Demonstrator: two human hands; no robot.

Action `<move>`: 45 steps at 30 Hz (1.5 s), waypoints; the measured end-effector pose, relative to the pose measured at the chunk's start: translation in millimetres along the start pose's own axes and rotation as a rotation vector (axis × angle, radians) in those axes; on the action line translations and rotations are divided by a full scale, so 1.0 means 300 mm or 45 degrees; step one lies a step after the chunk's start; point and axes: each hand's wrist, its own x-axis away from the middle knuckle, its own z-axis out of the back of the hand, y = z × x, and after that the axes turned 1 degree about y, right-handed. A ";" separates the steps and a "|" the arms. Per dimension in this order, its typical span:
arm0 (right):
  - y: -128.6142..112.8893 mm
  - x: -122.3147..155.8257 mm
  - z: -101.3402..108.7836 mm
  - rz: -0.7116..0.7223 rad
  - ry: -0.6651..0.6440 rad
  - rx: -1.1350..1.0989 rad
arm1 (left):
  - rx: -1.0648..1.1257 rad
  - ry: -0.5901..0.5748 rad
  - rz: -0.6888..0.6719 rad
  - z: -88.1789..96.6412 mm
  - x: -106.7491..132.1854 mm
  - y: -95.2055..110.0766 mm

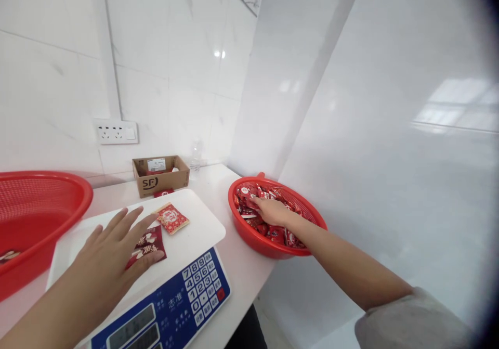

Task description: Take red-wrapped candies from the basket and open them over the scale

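My left hand (pixel 111 250) hovers over the white weighing plate (pixel 195 237) of a digital scale, fingers spread and holding nothing. Partly beneath it lies a dark red packet (pixel 156 240) with white lettering. A red-and-cream patterned packet (pixel 172 218) lies just past its fingertips. On the right, my right hand (pixel 273 211) reaches into a red plastic basket (pixel 253 242) filled with red packets. Its fingers are closed on a small red packet (pixel 245 194) at the basket's left side; part of the grip is hidden.
A second red basket (pixel 74 203) stands at the left edge, overlapping the plate's side. Behind the scale is an open cardboard box (pixel 163 183) with a clear bottle (pixel 195 156) beside it. The scale's blue keypad panel (pixel 179 307) faces me. Walls border the table (pixel 249 276).
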 end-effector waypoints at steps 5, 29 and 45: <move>-0.006 0.002 0.062 -0.035 0.181 -0.299 | -0.159 -0.066 -0.044 0.019 -0.004 0.023; -0.693 0.218 0.029 0.954 -0.184 -1.721 | 1.640 0.474 0.528 0.178 -0.026 0.204; -0.695 0.164 -0.009 0.976 0.040 -1.579 | 1.523 0.320 0.461 0.145 -0.043 0.207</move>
